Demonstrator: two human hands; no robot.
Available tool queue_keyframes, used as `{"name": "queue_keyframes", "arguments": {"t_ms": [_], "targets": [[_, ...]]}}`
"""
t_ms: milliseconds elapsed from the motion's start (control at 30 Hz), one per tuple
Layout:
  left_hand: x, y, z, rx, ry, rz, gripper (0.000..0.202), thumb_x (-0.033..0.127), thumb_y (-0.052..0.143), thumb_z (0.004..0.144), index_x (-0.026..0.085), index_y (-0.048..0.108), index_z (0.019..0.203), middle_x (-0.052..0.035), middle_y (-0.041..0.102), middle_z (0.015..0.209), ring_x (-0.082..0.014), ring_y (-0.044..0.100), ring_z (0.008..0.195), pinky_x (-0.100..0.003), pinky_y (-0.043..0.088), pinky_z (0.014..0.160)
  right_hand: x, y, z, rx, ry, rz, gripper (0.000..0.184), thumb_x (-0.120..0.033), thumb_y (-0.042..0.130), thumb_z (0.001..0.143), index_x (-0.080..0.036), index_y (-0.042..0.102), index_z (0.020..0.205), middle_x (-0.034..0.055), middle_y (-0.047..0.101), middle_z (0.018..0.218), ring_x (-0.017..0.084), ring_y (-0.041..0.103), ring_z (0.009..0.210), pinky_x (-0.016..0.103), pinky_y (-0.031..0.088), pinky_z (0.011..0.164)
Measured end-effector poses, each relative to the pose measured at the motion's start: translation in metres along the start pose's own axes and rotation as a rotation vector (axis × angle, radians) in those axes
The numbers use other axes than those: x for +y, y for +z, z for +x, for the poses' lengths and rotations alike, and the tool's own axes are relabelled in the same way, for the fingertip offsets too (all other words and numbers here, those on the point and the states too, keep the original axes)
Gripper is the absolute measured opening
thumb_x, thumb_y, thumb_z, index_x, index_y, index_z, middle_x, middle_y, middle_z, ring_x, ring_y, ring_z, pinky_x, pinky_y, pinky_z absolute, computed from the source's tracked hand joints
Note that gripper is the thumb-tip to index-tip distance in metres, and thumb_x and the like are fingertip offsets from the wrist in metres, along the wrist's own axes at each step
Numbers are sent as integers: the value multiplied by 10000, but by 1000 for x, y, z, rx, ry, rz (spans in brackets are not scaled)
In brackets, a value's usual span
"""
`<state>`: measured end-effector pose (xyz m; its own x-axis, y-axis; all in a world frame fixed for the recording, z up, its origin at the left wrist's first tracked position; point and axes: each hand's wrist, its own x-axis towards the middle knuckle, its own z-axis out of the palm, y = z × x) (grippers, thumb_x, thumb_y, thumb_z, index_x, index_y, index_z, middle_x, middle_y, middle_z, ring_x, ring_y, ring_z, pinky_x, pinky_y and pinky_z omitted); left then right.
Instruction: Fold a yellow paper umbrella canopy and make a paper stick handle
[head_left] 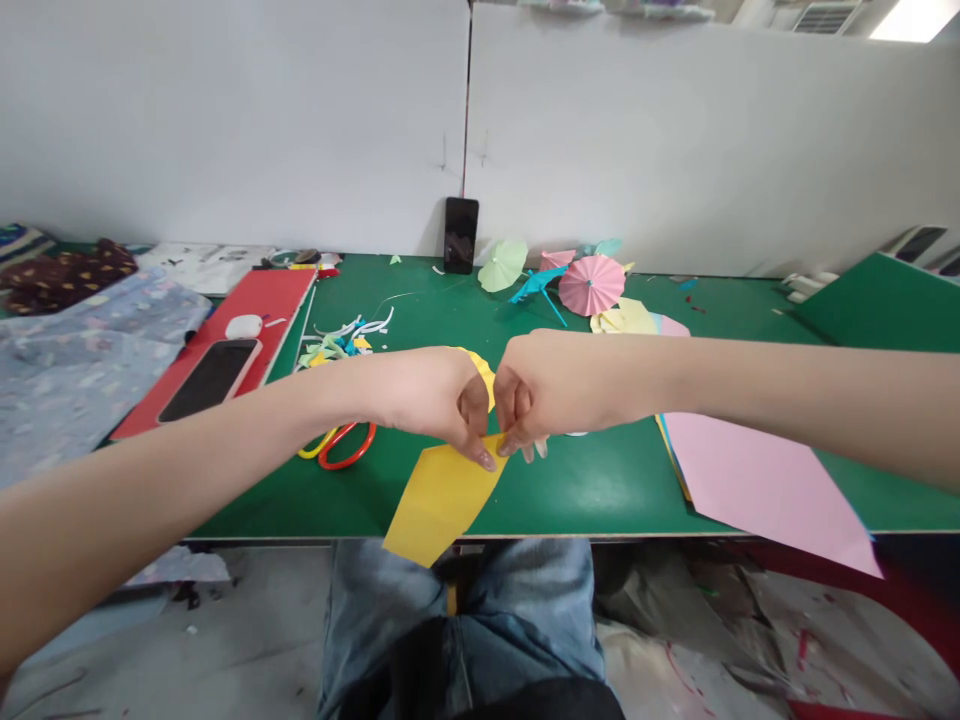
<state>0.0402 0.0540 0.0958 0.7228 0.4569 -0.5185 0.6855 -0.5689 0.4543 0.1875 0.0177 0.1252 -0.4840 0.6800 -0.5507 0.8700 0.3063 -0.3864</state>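
Both hands pinch the top right corner of a yellow sheet of paper [446,495], which hangs down past the table's front edge. My left hand [442,395] holds it between thumb and curled fingers. Right beside it, my right hand [525,390] grips the same corner, knuckles close to the left ones. Partly hidden behind the hands lies a yellow pleated paper piece [480,368]. Left of the sheet, scissors with a red handle [347,448] lie on the green table, mostly covered by my left forearm.
Paper umbrellas, one pink [592,285] and one pale green [502,265], stand at the back beside an upright black phone [460,236]. Pink paper sheets [765,480] overhang the table's front right edge. Paper scraps [330,348] and a red folder [262,290] lie left.
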Motion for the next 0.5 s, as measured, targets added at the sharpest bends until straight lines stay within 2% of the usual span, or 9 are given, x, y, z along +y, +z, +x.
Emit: {"name": "queue_keyframes", "arguments": {"t_ms": [100, 233, 400, 500], "targets": [[0, 0, -1, -3, 30, 0, 341, 511, 632, 708, 175, 678, 678, 26, 509, 554, -82, 362, 459, -243, 245, 466, 1, 1, 2, -10, 1, 9, 103, -209, 660, 740, -144, 693, 669, 46, 751, 699, 158, 691, 658, 195, 471, 513], [-1, 1, -3, -33, 85, -59, 302, 459, 637, 725, 170, 682, 647, 31, 491, 541, -67, 318, 445, -237, 220, 441, 5, 3, 2, -19, -39, 15, 101, -208, 638, 723, -137, 705, 695, 30, 746, 683, 136, 682, 629, 173, 459, 492], [-3, -1, -5, -84, 105, -136, 274, 444, 636, 740, 179, 705, 739, 19, 585, 634, -85, 456, 536, -205, 296, 474, 6, 5, -1, 33, -65, -105, 120, -208, 613, 712, -158, 715, 675, 8, 727, 634, 133, 639, 543, 198, 408, 428], [-2, -2, -5, -96, 103, -168, 269, 438, 641, 731, 173, 681, 702, 19, 600, 654, -93, 491, 572, -199, 326, 500, 7, 7, -1, 62, -79, -143, 126, -189, 601, 708, -167, 719, 672, 4, 705, 589, 129, 606, 497, 218, 379, 429]]}}
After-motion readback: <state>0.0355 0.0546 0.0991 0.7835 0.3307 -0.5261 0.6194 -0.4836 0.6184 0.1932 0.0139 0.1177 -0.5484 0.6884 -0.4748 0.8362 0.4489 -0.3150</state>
